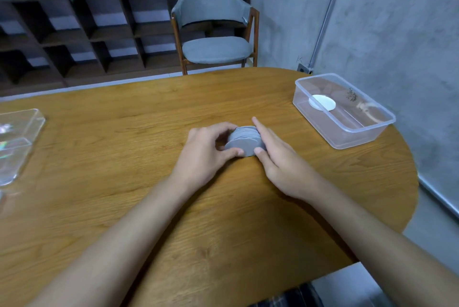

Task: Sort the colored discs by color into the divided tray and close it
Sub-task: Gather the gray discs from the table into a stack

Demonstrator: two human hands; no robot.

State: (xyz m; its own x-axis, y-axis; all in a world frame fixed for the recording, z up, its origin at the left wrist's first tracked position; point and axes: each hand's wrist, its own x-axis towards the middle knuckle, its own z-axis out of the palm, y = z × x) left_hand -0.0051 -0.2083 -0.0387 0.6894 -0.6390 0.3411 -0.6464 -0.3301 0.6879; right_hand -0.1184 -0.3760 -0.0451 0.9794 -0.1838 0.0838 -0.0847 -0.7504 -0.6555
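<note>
Grey round discs (244,141): one stack.
Left hand (205,155): curls round it.
Right hand (282,160): flat fingers press it.
Clear plastic tray (360,133): off right.

Table (124,133): bare wood ran open from the central grey disc stack (244,141) right to the clear tray (362,134), and left to a clear plastic piece (17,138) at the edge.

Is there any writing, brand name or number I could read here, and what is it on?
No readable text anywhere.
Clear rectangular plastic container: small dark printed mark on its far wall, too blurred to tell whether it is writing.
Stack of grey round discs: no marking shows.
</note>
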